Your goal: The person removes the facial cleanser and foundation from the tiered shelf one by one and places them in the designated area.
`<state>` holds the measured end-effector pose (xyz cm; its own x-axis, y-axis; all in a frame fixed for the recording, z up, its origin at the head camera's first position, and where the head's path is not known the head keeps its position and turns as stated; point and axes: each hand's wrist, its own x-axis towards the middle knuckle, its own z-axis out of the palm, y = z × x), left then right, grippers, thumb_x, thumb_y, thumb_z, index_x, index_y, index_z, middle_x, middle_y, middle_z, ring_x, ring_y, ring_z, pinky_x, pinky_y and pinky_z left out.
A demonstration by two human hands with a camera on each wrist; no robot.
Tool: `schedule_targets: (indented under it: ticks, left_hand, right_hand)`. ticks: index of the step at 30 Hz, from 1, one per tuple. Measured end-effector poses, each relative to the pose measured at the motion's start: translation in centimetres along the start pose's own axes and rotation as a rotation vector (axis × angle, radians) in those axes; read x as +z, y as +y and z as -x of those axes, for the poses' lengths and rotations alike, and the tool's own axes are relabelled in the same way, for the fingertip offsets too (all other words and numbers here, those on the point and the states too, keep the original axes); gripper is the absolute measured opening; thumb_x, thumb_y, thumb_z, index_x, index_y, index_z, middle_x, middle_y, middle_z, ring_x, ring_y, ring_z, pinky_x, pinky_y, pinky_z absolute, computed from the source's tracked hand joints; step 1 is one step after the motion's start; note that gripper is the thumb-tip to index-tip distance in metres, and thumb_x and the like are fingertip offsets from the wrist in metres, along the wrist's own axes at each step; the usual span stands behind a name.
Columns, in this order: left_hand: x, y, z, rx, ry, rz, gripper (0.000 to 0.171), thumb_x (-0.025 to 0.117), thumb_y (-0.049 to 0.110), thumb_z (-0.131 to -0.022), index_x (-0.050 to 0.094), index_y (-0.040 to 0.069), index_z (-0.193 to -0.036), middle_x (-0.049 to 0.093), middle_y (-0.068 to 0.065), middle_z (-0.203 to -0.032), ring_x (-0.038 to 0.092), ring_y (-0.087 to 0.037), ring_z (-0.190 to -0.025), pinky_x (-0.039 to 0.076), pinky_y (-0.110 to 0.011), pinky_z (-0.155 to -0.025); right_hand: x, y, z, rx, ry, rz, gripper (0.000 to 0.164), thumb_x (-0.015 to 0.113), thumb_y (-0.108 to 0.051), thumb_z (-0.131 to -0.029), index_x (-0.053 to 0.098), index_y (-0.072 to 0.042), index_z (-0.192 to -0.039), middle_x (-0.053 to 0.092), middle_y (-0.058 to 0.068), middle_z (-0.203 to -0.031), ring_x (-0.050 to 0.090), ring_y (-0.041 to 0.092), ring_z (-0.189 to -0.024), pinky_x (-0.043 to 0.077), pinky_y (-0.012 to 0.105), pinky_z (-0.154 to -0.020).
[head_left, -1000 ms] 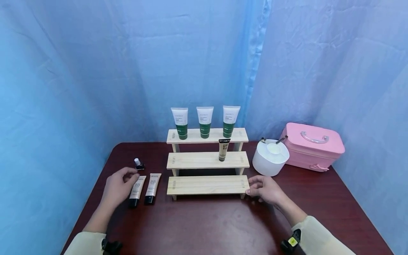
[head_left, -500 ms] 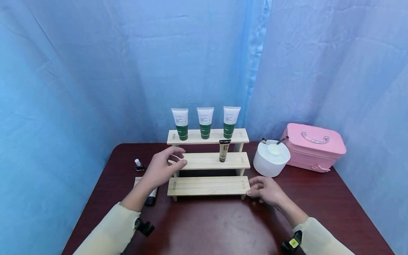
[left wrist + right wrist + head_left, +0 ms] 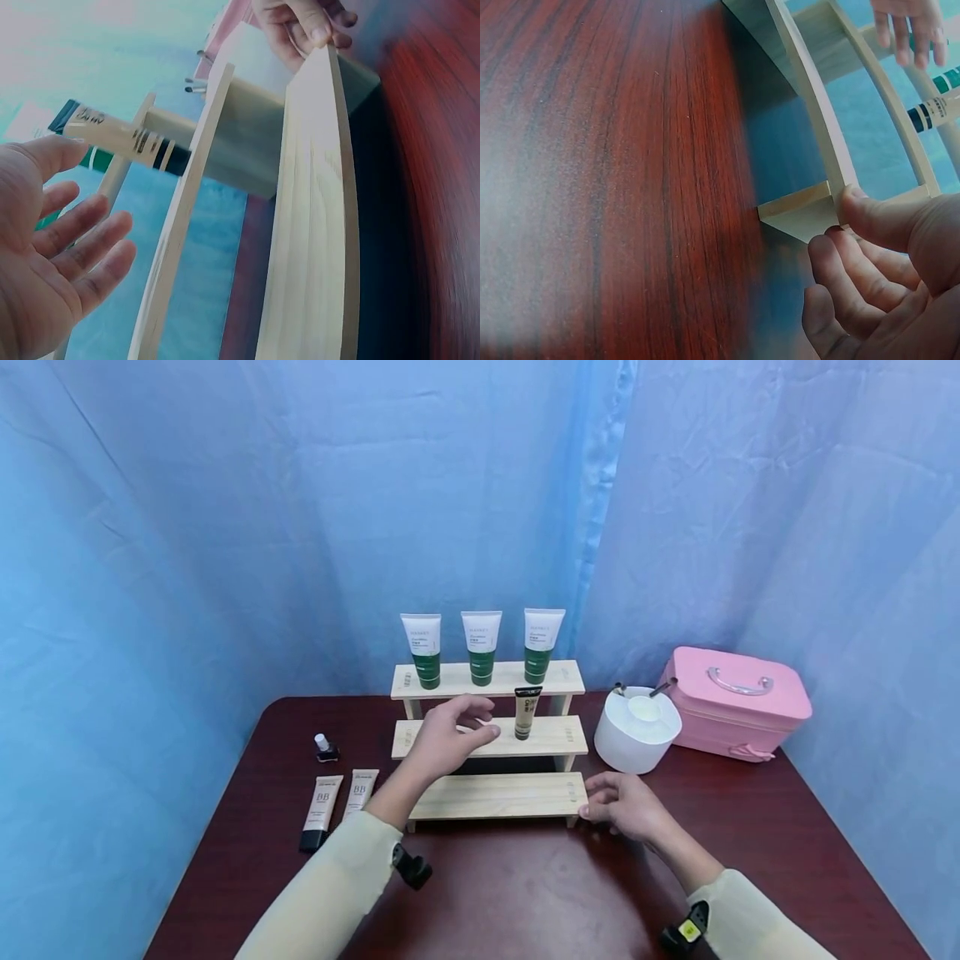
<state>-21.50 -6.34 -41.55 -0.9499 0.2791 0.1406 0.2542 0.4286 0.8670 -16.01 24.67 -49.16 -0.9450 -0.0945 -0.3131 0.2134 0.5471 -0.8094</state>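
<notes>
A three-tier wooden display stand [image 3: 495, 795] stands mid-table. On its middle tier a small beige squeeze tube [image 3: 526, 714] with black ends stands upright. My left hand [image 3: 453, 737] hovers just left of this tube, fingers loosely spread and nothing held; in the left wrist view the thumb [image 3: 56, 154] overlaps the tube's upper end, but in the head view a gap shows. My right hand [image 3: 626, 806] pinches the right end of the bottom tier, its thumb [image 3: 870, 214] on the board's edge. Three white-and-green tubes [image 3: 482, 647] stand on the top tier.
Left of the stand two BB cream tubes [image 3: 322, 806] lie on the dark red table [image 3: 517, 893], one partly behind my left arm. Beyond them is a small nail polish bottle [image 3: 326, 748]. At right stand a white round holder [image 3: 636, 739] and a pink case [image 3: 738, 702].
My left hand has moved right, from above the BB cream tubes to beside the small beige tube on the middle tier. The right hand keeps its place on the stand.
</notes>
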Motion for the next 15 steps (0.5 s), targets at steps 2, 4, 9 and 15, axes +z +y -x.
schedule_targets:
  ticks: [2, 4, 9, 15]
  left_hand:
    - [0.6, 0.2, -0.4, 0.002, -0.005, 0.007, 0.037, 0.076, 0.026, -0.094, 0.067, 0.014, -0.128, 0.072, -0.005, -0.120, 0.071, -0.022, -0.105, 0.059, -0.042, -0.088]
    - [1.0, 0.3, -0.7, 0.001, -0.006, 0.014, 0.037, 0.076, 0.026, -0.094, 0.067, 0.014, -0.128, 0.072, -0.005, -0.121, 0.071, -0.022, -0.105, 0.058, -0.041, -0.089]
    - [2.0, 0.4, -1.2, -0.010, -0.014, 0.019, 0.036, 0.076, 0.024, -0.093, 0.068, 0.013, -0.127, 0.072, -0.004, -0.121, 0.070, -0.021, -0.105, 0.059, -0.039, -0.088]
    - [2.8, 0.6, -1.8, -0.006, -0.020, 0.031, 0.036, 0.076, 0.023, -0.094, 0.068, 0.013, -0.128, 0.073, -0.004, -0.119, 0.071, -0.020, -0.103, 0.059, -0.037, -0.087]
  right_hand:
    - [0.0, 0.0, -0.1, 0.000, 0.004, 0.003, 0.044, 0.082, -0.007, -0.085, 0.064, 0.003, -0.124, 0.074, 0.007, -0.089, 0.067, 0.024, -0.074, 0.054, 0.039, -0.058]
    - [0.0, -0.1, -0.1, -0.001, 0.004, 0.004, 0.044, 0.082, -0.007, -0.085, 0.064, 0.003, -0.124, 0.074, 0.007, -0.089, 0.067, 0.024, -0.074, 0.053, 0.039, -0.058]
    - [0.1, -0.1, 0.0, -0.002, 0.001, -0.011, 0.044, 0.082, -0.005, -0.085, 0.064, 0.004, -0.124, 0.073, 0.007, -0.088, 0.067, 0.024, -0.073, 0.053, 0.039, -0.057]
    - [0.1, -0.1, 0.2, -0.005, 0.004, -0.028, 0.043, 0.080, -0.003, -0.085, 0.063, 0.005, -0.123, 0.073, 0.007, -0.087, 0.067, 0.025, -0.073, 0.053, 0.038, -0.057]
